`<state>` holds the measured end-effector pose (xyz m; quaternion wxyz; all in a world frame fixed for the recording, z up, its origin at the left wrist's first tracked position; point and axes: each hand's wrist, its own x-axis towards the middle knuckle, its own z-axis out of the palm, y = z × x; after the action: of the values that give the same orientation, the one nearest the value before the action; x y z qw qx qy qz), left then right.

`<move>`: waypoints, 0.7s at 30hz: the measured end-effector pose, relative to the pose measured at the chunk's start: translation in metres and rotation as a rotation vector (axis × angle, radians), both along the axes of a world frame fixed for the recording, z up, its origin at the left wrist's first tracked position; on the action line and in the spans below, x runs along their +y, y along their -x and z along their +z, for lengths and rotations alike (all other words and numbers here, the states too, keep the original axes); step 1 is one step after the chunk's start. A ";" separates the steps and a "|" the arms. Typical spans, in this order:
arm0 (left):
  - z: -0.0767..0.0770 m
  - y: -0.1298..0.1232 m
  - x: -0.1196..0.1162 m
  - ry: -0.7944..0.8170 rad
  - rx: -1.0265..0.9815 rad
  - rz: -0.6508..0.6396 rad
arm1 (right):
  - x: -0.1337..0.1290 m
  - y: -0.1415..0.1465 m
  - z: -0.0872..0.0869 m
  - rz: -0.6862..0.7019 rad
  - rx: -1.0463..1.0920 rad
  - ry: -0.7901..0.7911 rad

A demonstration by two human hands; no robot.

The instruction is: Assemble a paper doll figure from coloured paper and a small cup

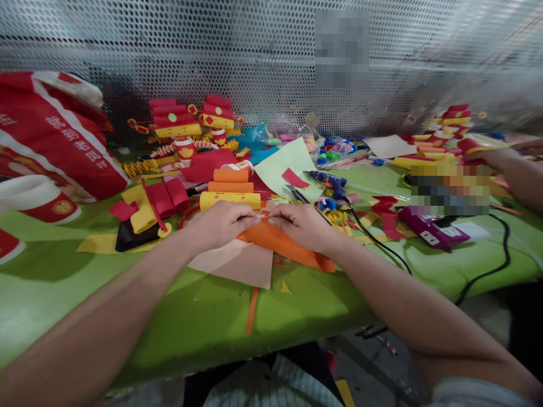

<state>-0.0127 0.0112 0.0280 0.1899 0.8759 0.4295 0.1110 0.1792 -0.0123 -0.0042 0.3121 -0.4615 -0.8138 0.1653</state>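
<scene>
My left hand (pixel 227 221) and my right hand (pixel 303 223) are close together over the table, fingers closed in a pinch. Between them they grip a strip of orange paper (pixel 292 246), whose free end slants down to the right under my right hand. My fingers partly hide its upper edge. A pale pink sheet (pixel 237 264) lies beneath. Just beyond my left hand sit a yellow paper roll with a drawn face (pixel 231 200) and orange paper rolls (pixel 231 183). Black-handled scissors (pixel 299 195) lie past my right hand.
A blue glue gun (pixel 333 182) with a black cord and a purple power strip (pixel 435 226) are to the right. Finished paper figures (pixel 173 127) stand at the back left, near a red bag (pixel 55 135) and paper cup (pixel 42 200). Another person's arm (pixel 509 167) reaches in.
</scene>
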 end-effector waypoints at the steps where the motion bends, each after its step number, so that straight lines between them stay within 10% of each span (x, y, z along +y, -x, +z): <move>1: 0.000 0.000 0.001 -0.013 0.015 0.006 | 0.000 0.000 0.000 0.000 -0.003 0.000; 21: -0.002 0.000 -0.001 -0.075 0.102 0.011 | -0.002 0.000 -0.001 0.019 -0.145 0.026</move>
<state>-0.0125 0.0105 0.0262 0.1342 0.8845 0.4389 0.0835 0.1789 -0.0146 -0.0055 0.2446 -0.4687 -0.8364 0.1447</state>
